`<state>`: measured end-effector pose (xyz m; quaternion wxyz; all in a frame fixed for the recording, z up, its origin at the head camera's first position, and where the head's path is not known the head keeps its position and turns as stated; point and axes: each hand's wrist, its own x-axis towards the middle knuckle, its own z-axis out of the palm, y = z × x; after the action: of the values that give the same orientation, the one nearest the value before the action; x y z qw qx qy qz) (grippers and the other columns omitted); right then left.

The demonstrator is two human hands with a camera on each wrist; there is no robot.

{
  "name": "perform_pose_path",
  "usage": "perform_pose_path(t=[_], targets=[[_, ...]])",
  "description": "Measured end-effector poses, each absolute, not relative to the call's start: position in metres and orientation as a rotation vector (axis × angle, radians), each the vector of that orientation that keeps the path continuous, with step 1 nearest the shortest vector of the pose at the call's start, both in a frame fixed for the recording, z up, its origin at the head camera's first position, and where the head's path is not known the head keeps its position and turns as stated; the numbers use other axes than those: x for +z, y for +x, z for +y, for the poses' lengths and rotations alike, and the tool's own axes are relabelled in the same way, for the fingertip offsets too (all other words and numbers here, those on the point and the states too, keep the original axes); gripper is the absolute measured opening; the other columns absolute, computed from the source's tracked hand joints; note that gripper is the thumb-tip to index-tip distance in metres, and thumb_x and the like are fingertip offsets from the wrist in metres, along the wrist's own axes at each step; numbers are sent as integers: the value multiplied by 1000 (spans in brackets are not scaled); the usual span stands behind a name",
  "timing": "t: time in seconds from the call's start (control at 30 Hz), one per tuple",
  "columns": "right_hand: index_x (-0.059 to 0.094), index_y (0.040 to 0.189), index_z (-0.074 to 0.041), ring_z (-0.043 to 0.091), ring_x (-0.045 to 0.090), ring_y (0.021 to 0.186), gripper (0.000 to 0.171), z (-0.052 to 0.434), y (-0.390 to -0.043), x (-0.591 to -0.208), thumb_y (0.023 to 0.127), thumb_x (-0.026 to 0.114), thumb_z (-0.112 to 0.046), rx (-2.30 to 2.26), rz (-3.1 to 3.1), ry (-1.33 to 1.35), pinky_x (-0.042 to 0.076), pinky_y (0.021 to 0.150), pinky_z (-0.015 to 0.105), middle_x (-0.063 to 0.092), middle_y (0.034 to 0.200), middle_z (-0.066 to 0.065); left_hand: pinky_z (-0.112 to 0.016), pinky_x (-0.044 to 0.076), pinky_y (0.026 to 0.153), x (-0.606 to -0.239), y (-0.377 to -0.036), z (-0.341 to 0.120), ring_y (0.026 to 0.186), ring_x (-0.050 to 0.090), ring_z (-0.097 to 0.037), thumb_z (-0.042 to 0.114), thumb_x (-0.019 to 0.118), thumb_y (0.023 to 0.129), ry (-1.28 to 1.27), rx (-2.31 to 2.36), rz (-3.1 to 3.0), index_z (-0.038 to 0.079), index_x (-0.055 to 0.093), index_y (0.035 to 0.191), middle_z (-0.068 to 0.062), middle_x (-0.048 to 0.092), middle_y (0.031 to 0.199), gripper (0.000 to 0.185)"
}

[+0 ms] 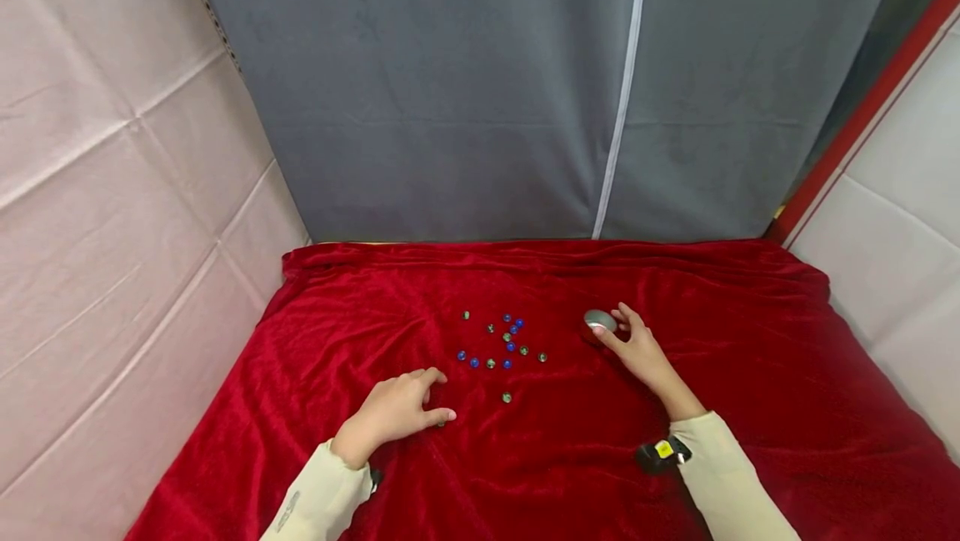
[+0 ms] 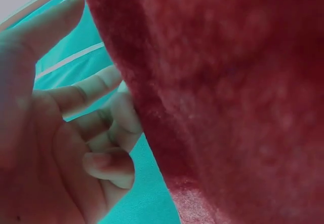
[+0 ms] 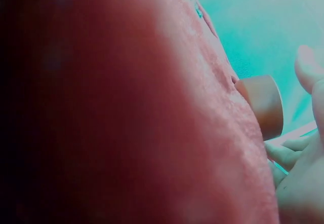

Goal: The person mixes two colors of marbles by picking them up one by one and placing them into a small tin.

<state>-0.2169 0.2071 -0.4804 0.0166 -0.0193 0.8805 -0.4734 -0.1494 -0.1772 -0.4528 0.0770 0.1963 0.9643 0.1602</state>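
**Right hand on small metal cup, marbles scattered between hands**

Small metal cup [image 1: 600, 322] sits on the red velvet cloth [image 1: 750, 374], just beyond the right hand's fingertips. Right hand [image 1: 637, 349] has fingers curved around the cup's near side, touching it. The right wrist view shows the cup [image 3: 263, 105] standing upright on the cloth, with the fingers [image 3: 309, 67] beside it; whether the hold is firm cannot be told.

Left hand [image 1: 397, 408] rests palm-down on the cloth, fingers loosely curled. One marble [image 1: 441, 423] sits at its thumb tip; whether thumb and finger pinch it cannot be told. The left wrist view shows only curled fingers [image 2: 109, 163] against the cloth.

Marble cluster [image 1: 502, 341] lies between the hands, ahead of the left hand and to the left of the right. It is close to the cup but not touching it.

Count, roughly: seven blue marbles, seven greenish ones in the cluster. One more greenish stray [image 1: 507, 397] lies just to the right of the left hand. Small and blurry, so the count is approximate.

Open cloth lies on all sides: wide to the right of the right hand, to the left of the left hand, and beyond the cluster up to the cloth's far edge [image 1: 525, 247]. Cloth is wrinkled.

Gray curtain [image 1: 487, 91] stands behind, with pale sheets [image 1: 112, 191] at the sides.
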Motion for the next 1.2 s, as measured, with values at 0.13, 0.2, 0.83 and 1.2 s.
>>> perform_pose_path(t=[0.13,0.2,0.83,1.2], targets=[[16,148,12,43,37,134,83,206,-217,-481,92,65,-26,-1518,2697,-51,29,111,53,35,147,31,-24,39,58,-453,-146,-178,61,44,-2,45,75,79,599,463,2870,14,62,106,10,50,70,43],[15,149,11,42,36,135,87,206,-216,-482,91,66,-28,-1525,2674,-45,28,112,53,35,147,31,-25,39,57,-453,-144,-177,61,43,-2,42,77,78,597,462,2869,15,62,100,11,48,68,38],[32,146,4,46,35,126,76,203,-217,-487,87,69,-25,-1365,2763,13,19,98,58,42,144,30,-23,37,54,-454,-145,-181,54,43,0,35,79,76,591,553,2744,25,55,66,15,50,56,27],[39,142,2,45,40,124,70,202,-218,-490,86,70,-25,-1385,2797,1,22,93,55,49,138,28,-23,37,52,-454,-145,-179,51,41,0,29,75,81,642,522,2763,24,54,69,14,47,55,25]])
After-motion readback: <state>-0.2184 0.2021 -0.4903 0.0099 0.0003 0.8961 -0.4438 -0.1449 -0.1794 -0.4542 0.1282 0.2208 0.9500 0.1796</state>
